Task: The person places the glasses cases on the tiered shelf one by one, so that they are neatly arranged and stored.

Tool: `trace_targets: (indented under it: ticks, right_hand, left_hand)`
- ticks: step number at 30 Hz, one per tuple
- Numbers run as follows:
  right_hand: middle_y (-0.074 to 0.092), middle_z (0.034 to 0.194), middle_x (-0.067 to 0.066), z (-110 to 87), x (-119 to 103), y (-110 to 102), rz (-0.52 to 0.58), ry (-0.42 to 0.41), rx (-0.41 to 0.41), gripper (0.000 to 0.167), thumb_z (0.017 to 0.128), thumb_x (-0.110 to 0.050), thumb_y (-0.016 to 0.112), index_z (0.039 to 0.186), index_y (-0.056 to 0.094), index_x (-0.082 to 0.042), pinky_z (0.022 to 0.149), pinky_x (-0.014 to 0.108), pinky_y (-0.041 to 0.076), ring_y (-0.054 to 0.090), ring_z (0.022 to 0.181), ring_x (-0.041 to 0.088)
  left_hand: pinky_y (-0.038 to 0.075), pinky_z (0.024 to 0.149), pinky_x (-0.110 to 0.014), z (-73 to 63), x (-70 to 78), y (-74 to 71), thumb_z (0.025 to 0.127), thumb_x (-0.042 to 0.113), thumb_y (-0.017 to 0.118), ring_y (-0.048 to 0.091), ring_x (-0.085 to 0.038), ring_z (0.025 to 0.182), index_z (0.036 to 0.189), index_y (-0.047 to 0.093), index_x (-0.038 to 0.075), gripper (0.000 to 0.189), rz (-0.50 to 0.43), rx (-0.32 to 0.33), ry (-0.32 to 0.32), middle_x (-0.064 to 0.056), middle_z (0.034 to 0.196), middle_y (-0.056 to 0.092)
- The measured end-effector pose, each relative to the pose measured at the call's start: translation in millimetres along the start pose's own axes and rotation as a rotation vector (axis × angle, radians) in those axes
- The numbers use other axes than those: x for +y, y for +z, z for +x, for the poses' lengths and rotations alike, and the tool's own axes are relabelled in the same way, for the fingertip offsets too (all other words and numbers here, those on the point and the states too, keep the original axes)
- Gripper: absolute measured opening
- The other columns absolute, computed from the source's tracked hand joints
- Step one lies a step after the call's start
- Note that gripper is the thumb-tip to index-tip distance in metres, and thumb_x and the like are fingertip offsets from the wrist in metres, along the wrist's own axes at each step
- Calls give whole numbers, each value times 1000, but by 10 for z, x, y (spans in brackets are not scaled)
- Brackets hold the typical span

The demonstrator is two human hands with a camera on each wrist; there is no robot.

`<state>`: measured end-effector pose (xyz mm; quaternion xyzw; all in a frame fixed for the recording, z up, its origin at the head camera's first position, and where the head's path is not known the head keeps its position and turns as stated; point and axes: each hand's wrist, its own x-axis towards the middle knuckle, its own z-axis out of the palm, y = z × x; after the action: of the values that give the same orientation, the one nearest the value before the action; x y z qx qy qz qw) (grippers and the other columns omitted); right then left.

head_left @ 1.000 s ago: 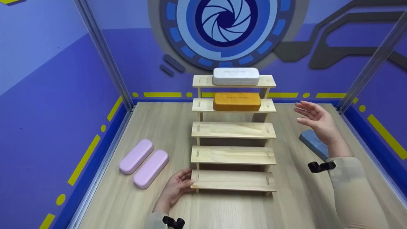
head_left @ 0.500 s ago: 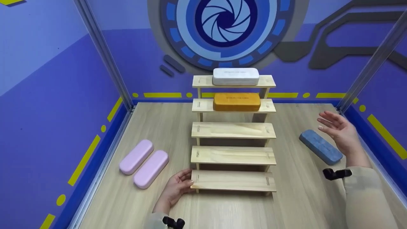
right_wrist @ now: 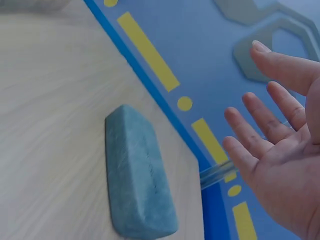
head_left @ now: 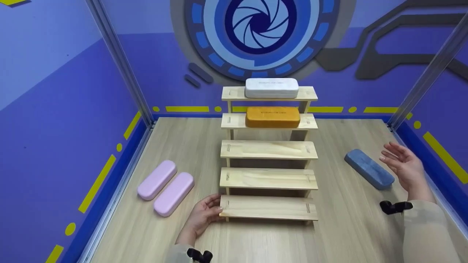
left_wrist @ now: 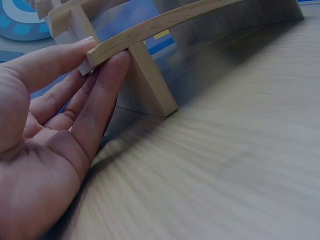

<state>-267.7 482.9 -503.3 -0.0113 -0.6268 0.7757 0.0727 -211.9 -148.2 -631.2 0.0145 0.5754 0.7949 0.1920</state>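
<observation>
A wooden stepped display rack (head_left: 268, 149) stands mid-table with several shelves. My left hand (head_left: 202, 215) pinches the left end of its lowest shelf; in the left wrist view the thumb lies on the shelf's edge (left_wrist: 150, 30) and a finger is underneath. A blue glasses case (head_left: 369, 169) lies slantwise on the table right of the rack. Just right of this case is my right hand (head_left: 407, 168), its fingers spread and holding nothing. In the right wrist view the blue case (right_wrist: 137, 172) lies apart from the fingers.
On the top shelf sits a white glasses case (head_left: 271, 88), with an orange one (head_left: 272, 117) on the shelf below. Two pink cases (head_left: 157, 180) lie side by side left of the rack. Blue-purple panels (head_left: 73, 120) enclose the table (head_left: 182, 138) at the back and sides.
My right hand has moved right and toward the front, from above the blue glasses case to its right side, uncovering the case. The left hand stays on the lowest shelf.
</observation>
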Motion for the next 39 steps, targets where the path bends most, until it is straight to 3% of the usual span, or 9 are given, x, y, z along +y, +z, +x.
trace_targets:
  ticks: [4,7,11,13,15,23,31,36,39]
  right_hand:
    - [65,115,-23,-24,114,-103,-67,28,41,54,94,7,66,133,53,-28,79,5,54,64,101,-11]
    - [59,118,-27,-55,212,-164,-174,62,85,59,94,-2,71,143,49,-28,82,2,51,56,121,-4]
    - [48,152,-15,-78,313,-210,-447,168,160,78,95,-25,74,160,32,-29,109,10,44,28,156,17]
    - [32,167,-9,-80,346,-228,-534,223,180,85,95,-32,74,164,23,-28,121,16,33,15,161,25]
    - [19,173,-3,-86,385,-247,-577,249,192,88,96,-35,72,166,19,-26,128,25,25,12,161,29]
    - [2,175,6,-123,539,-307,-537,311,238,101,94,-33,75,167,6,-24,132,51,9,-5,161,35]
    - [-3,172,20,-145,654,-328,-585,377,248,107,96,-25,73,165,-7,-13,131,53,18,4,159,40]
    - [-6,171,22,-131,708,-322,-575,414,246,110,95,-19,74,164,-11,-11,131,54,17,7,158,42]
    - [-8,171,23,-113,739,-303,-596,425,249,112,93,-15,75,164,-12,-10,130,49,22,9,158,41]
  left_hand:
    - [62,84,-29,1,-3,0,93,-1,65,66,-14,103,153,32,-11,69,4,0,3,-5,128,62]
    - [62,83,-29,1,-10,-2,93,-2,65,66,-13,103,153,33,-11,68,4,1,5,-3,128,63]
    - [62,83,-29,-6,-3,2,93,-2,65,66,-13,102,152,33,-11,67,-2,-3,5,-3,128,63]
    - [62,83,-30,-9,3,4,94,-1,65,66,-13,102,152,33,-11,67,0,-6,6,-4,128,62]
    - [62,83,-29,-7,2,2,94,-1,65,65,-13,101,152,33,-11,68,2,-6,5,-4,128,62]
    - [62,83,-28,-5,-7,-5,93,-1,65,64,-12,103,153,28,-15,71,-4,-20,18,-5,128,61]
    - [63,84,-30,-3,-14,-6,92,-3,65,65,-14,101,152,31,-13,70,-19,-10,11,-3,126,62]
    - [63,85,-31,7,-18,-8,92,-2,66,67,-15,104,152,31,-13,71,-15,-7,7,-3,126,63]
    - [63,86,-32,10,-13,-5,92,-2,66,67,-15,105,152,31,-13,71,-15,-9,9,-3,126,63]
